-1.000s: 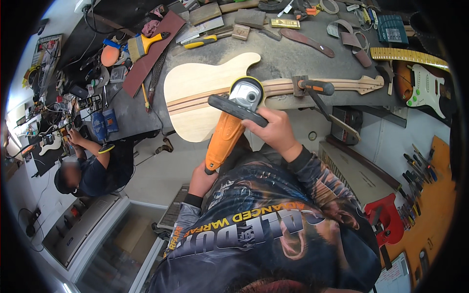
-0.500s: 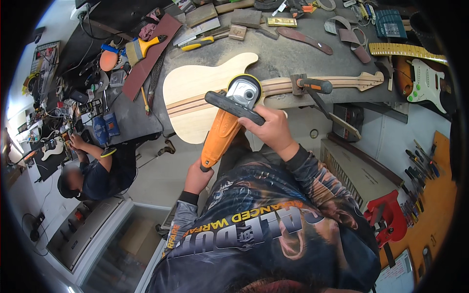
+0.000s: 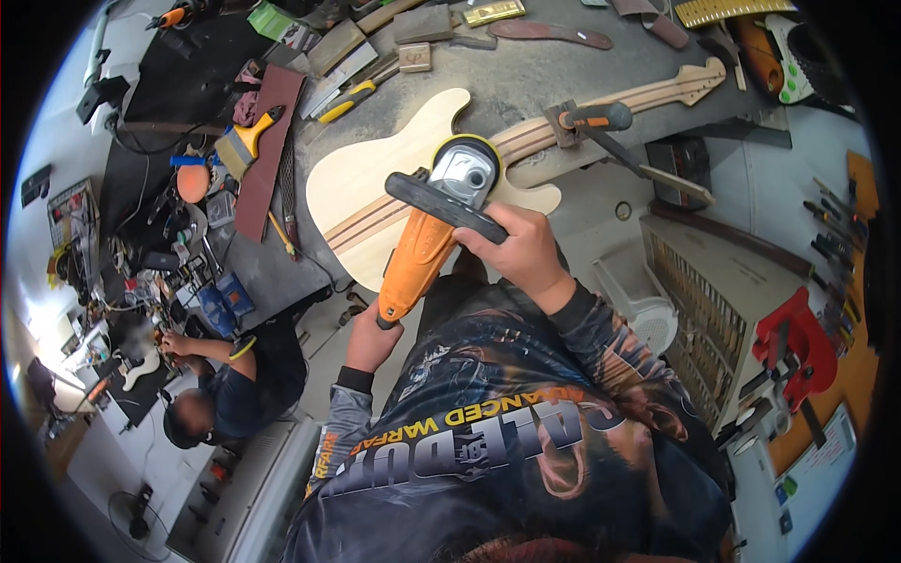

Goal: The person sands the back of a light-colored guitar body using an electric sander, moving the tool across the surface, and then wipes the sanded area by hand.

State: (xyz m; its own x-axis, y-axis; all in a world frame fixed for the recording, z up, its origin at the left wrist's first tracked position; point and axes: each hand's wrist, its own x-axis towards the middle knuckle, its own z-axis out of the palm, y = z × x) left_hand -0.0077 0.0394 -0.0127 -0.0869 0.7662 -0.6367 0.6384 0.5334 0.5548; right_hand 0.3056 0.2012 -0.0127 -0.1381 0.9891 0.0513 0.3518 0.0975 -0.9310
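An orange angle sander with a silver head and a yellow-rimmed round pad is over a pale wooden electric guitar body, near where the striped neck joins it. Whether the pad touches the wood cannot be made out. My left hand is wrapped round the sander's rear end. Closed on the right end of its black front handle is my right hand. A clamp with an orange-and-black handle holds the neck to the grey workbench.
Beyond the guitar lie a yellow-handled tool, a wooden block and a brown leather-like strip. A brush rests by a dark red board. At the left a co-worker works at a cluttered bench. Red clamps hang right.
My view has turned, so the guitar now slants more steeply, its neck end higher. Both hands keep their hold, and the sander remains near the neck joint.
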